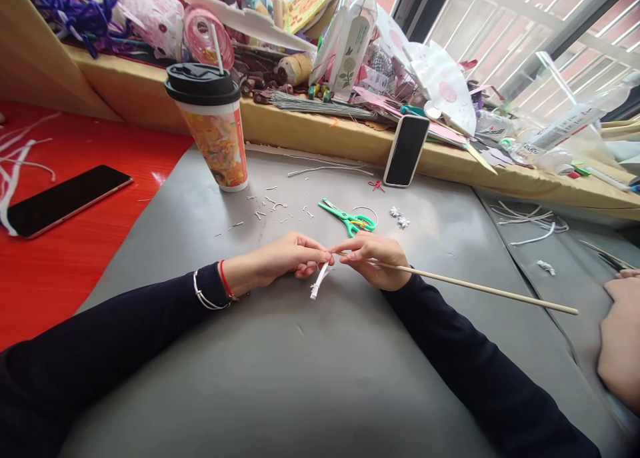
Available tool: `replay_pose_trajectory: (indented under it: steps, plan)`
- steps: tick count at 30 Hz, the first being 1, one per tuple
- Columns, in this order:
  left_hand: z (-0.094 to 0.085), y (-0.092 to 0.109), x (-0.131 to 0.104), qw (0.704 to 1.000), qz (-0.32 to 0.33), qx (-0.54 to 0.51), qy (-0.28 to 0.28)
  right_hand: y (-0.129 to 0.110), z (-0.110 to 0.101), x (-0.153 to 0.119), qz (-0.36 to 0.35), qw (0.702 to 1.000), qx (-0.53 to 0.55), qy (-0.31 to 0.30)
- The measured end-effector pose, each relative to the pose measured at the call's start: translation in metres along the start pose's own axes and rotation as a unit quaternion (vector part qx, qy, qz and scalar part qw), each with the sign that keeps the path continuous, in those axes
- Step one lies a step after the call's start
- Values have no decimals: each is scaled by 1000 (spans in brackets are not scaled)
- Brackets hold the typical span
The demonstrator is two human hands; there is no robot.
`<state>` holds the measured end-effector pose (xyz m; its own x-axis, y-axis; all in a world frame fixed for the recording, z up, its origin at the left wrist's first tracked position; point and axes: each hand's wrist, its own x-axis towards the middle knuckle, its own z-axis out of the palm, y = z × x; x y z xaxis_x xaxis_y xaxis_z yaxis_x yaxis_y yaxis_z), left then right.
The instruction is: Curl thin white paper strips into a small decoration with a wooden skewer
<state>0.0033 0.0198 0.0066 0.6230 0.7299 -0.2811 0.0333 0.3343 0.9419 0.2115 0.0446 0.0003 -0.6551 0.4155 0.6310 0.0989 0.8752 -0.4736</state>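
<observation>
My left hand (300, 255) pinches a short white twisted paper strip (319, 281), whose lower end hangs below the fingers. Close beside it, my right hand (375, 258) is closed around a thin wooden stick (480, 286), which runs out to the right past the wrist. The fingertips of both hands meet at the stick's left end, where the strip seems to touch it; the exact contact is hidden. Just beyond the hands lie green-handled scissors (350, 217) and small white knotted flowers (400, 218). White scraps (275, 205) are scattered to the left of the scissors.
A paper cup with black lid (213, 128) stands at the back left. One phone (406, 150) leans against the ledge; another phone (67, 200) lies on the red surface. Craft supplies crowd the ledge (300, 121). Another person's arm (623, 338) rests at the right edge.
</observation>
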Motion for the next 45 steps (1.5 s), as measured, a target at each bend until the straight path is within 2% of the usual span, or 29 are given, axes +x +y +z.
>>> replay_pose_trajectory:
  steps: [4, 6, 10, 13, 16, 19, 26, 35, 45]
  plan:
    - [0, -2, 1, 1000, 4, 3, 2, 1, 0, -1, -3, 1000, -7, -7]
    - [0, -3, 1, 1000, 10, 12, 14, 3, 2, -3, 12, 1000, -2, 8]
    - [2, -4, 0, 997, 32, 47, 52, 7, 9, -7, 89, 992, 46, 72]
    - [4, -3, 0, 995, 45, 57, 64, 4, 14, -7, 160, 975, 107, 113]
    - [5, -3, 0, 995, 53, 58, 63, -2, 16, -5, 216, 950, 180, 132]
    - [5, -3, 0, 995, 55, 52, 61, -5, 17, -4, 235, 939, 212, 138]
    - [4, -2, 1, 997, 48, 27, 52, -1, 18, -6, 212, 948, 195, 136]
    - [1, -5, 2, 998, 34, 31, 40, 5, 14, -10, 113, 987, 76, 87]
    - [1, -4, 2, 999, 27, 21, 30, 5, 8, -4, 66, 996, 14, 50]
